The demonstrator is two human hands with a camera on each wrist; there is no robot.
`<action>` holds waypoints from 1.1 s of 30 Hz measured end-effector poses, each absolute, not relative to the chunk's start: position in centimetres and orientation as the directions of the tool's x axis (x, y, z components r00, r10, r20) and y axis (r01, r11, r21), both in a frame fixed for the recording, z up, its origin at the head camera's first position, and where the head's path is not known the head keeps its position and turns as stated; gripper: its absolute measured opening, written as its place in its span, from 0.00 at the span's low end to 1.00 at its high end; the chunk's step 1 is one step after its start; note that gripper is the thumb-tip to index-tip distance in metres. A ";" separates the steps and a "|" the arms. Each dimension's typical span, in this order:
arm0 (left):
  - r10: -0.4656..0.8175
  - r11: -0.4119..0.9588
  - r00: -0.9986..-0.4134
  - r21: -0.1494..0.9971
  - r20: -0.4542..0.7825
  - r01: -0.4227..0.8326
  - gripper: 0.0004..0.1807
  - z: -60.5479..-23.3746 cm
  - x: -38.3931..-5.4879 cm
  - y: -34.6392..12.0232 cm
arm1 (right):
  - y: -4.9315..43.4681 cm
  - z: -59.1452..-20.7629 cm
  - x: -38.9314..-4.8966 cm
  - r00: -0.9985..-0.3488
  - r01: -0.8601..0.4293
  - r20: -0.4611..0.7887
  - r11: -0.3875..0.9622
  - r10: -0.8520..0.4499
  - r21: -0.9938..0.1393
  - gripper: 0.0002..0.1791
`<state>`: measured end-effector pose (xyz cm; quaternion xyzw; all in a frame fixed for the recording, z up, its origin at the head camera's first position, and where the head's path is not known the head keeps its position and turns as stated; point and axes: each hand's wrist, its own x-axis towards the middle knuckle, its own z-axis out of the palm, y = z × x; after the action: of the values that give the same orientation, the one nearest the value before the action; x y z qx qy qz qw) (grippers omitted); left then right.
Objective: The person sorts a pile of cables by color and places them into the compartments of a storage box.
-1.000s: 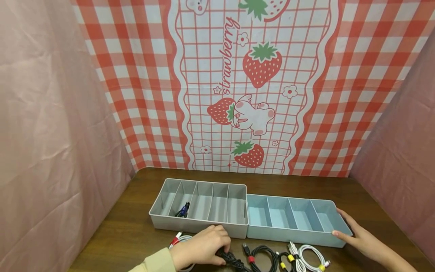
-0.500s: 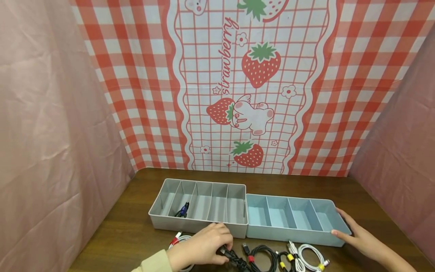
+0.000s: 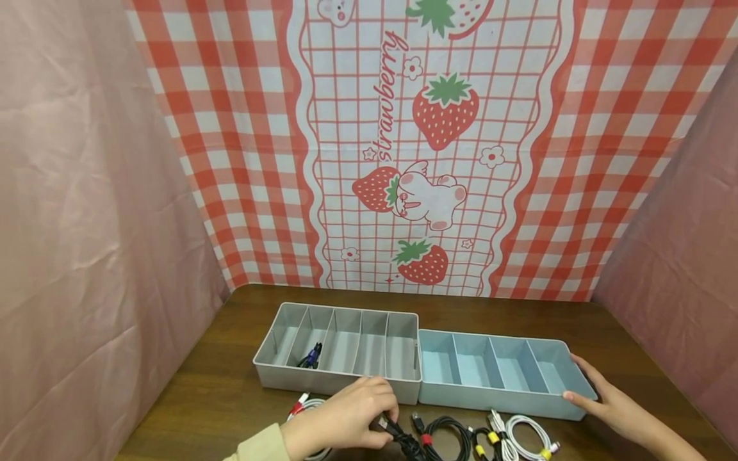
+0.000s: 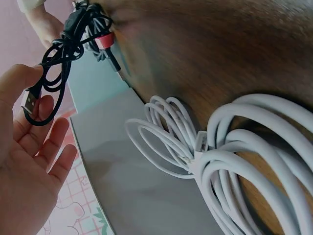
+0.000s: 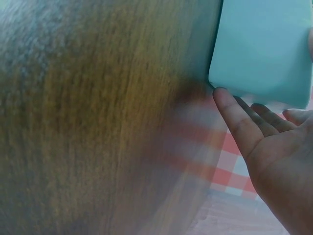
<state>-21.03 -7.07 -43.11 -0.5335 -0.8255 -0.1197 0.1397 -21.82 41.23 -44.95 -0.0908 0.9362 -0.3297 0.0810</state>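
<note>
My left hand (image 3: 352, 413) pinches a bundled black USB cable (image 3: 406, 443) between thumb and fingers, in front of the grey divided box (image 3: 340, 382). In the left wrist view the cable's metal plug (image 4: 29, 102) shows by the fingers and its loops hang outward. At the far right, my right hand (image 3: 619, 410) holds the end of the light blue divided box (image 3: 501, 398), thumb at the front corner and fingers at the back. The right wrist view has the fingers (image 5: 239, 117) against that box's end wall (image 5: 261, 49).
A dark cable with a purple tie (image 3: 313, 356) lies in one grey compartment. Along the table (image 3: 190, 397) front lie a black cable with a red tie (image 3: 446, 435), white cables (image 3: 530, 430) and a red-tied white cable (image 3: 302, 410). A checked cloth (image 3: 254, 160) hangs behind.
My left hand has shifted slightly right with the black cable, and more of its plug end shows. My right hand and both boxes stay where they were.
</note>
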 end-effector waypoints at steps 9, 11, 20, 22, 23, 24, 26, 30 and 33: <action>0.838 0.377 -0.389 0.108 0.383 0.920 0.12 -42.3 -20.8 -6.8 | 41.3 -45.1 -22.0 -0.971 -0.113 -0.092 0.769 -0.219 -0.629 0.44; 0.836 0.378 -0.386 0.102 0.388 0.920 0.12 -42.2 -20.7 -6.7 | 41.3 -45.1 -22.0 -0.971 -0.122 -0.085 0.763 -0.226 -0.634 0.44; 0.816 0.411 -0.414 0.099 0.404 0.906 0.12 -41.3 -20.6 -6.9 | 41.2 -45.0 -21.8 -0.971 -0.121 -0.085 0.768 -0.222 -0.629 0.44; 0.807 0.421 -0.422 0.099 0.412 0.902 0.12 -41.1 -20.6 -6.9 | 41.1 -45.0 -21.8 -0.972 -0.125 -0.079 0.774 -0.220 -0.621 0.44; 0.802 0.426 -0.426 0.099 0.418 0.899 0.12 -40.9 -20.6 -6.9 | 41.1 -45.0 -21.8 -0.973 -0.129 -0.074 0.776 -0.220 -0.617 0.44; 0.797 0.431 -0.431 0.102 0.424 0.897 0.12 -40.7 -20.6 -7.0 | 41.1 -45.0 -21.8 -0.973 -0.133 -0.067 0.781 -0.219 -0.610 0.44; 0.785 0.441 -0.440 0.104 0.436 0.891 0.12 -40.5 -20.5 -7.0 | 41.1 -45.0 -21.7 -0.974 -0.141 -0.058 0.784 -0.220 -0.604 0.43; 0.765 0.462 -0.456 0.104 0.456 0.881 0.12 -39.9 -20.5 -7.1 | 41.1 -45.1 -21.7 -0.973 -0.143 -0.055 0.780 -0.222 -0.609 0.43; 0.755 0.470 -0.463 0.110 0.465 0.876 0.12 -39.3 -20.6 -7.3 | 41.1 -45.1 -21.7 -0.974 -0.137 -0.060 0.780 -0.218 -0.610 0.44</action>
<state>-20.57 -7.27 -39.28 -0.4862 -0.8384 -0.1692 0.1791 -21.70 41.14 -45.07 -0.0942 0.9414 -0.3177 0.0634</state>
